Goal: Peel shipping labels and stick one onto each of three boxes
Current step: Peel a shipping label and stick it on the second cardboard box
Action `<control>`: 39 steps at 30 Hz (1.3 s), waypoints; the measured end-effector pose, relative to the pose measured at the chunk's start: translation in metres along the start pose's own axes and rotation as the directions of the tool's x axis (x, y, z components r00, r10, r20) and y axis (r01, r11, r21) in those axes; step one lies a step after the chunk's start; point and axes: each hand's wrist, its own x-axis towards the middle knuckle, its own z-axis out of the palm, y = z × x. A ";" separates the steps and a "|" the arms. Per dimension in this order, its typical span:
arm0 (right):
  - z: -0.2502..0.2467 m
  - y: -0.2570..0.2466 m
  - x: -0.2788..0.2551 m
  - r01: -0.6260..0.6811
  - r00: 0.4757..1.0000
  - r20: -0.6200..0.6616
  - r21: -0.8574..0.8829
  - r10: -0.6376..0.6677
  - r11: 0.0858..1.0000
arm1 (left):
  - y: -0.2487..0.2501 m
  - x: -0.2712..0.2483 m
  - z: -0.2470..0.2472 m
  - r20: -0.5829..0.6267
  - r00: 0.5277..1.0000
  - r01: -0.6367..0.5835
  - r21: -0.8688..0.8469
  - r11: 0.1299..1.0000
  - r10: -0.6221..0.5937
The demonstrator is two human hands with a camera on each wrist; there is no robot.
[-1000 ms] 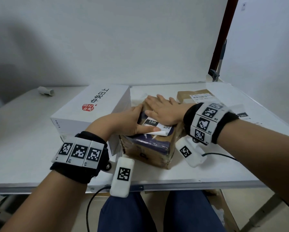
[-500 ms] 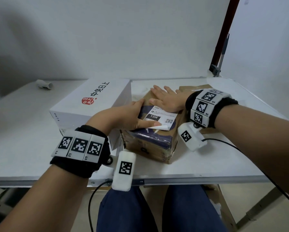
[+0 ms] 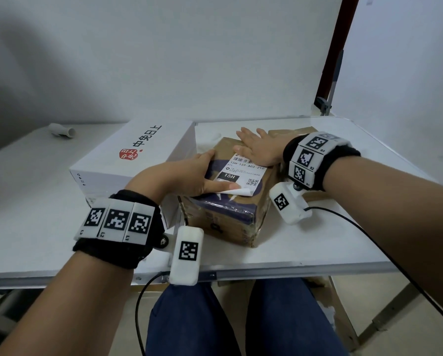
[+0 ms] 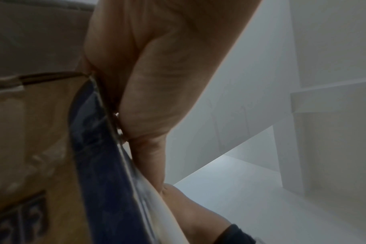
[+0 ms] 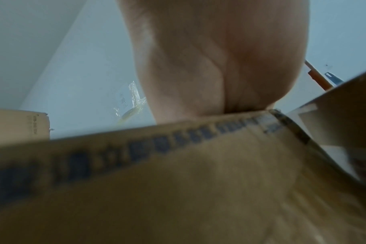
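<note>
White surface (image 3: 318, 240) against a pale wall, seen from above w/ blue-trousered knees at frame bottom. Right hand (image 3: 260, 150) lies flat at centre frame, fingers (image 3: 246, 133) straight & slightly spread, palm pressing the far end of the shipping label (image 3: 241, 173) onto the top of the brown cardboard box (image 3: 228, 217). Left hand (image 3: 187, 176) wraps the box's left top edge, thumb stretched along the label's near-left corner, other fingers curled over the edge. Label's near edge curls up, not stuck flat. Box has dark blue tape across the top. Just left of it, touching or nearly so, a white box w/ red logo (image 3: 133, 160). Another brown box (image 3: 302, 131) sits behind the right wrist. Small grey tube (image 3: 61, 131) upper left, well apart.
</note>
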 end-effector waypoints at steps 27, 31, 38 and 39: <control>0.002 -0.002 -0.014 0.126 0.992 -0.040 0.059 -0.124 0.990 | 0.007 0.011 0.001 -0.075 0.991 -0.117 -0.033 0.993 0.114; 0.008 -0.002 -0.012 0.129 0.988 -0.087 0.020 -0.127 0.991 | -0.001 0.004 -0.003 0.055 0.994 -0.099 0.021 0.995 0.098; 0.016 -0.004 -0.019 0.114 0.986 -0.123 -0.031 -0.117 0.993 | 0.003 0.004 0.000 -0.003 0.997 -0.080 0.122 0.989 0.081; 0.017 -0.004 -0.021 0.113 0.986 -0.123 -0.032 -0.116 0.993 | 0.003 0.005 0.000 -0.004 0.997 -0.076 0.129 0.989 0.077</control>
